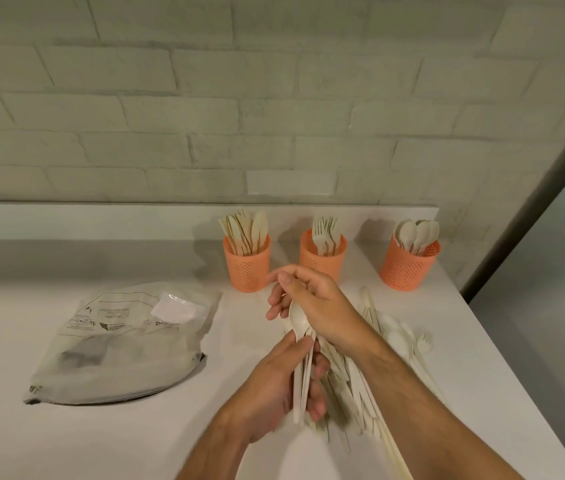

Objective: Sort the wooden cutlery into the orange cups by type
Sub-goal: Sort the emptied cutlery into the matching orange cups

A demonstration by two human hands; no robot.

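Fingers (303, 344) of both hands curl around spoons (299, 323).

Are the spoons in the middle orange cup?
No, the middle orange cup holds forks; the spoons stand in the right orange cup.

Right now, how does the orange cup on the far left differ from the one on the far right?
The left cup holds knives, flat narrow blades; the right cup holds spoons with rounded bowls. The left cup stands nearer the grey bag, while the right cup stands near the counter's right edge. The left cup's pieces look browner, and the right cup's paler. Both are orange, perforated, upright, with cutlery standing handle-down.
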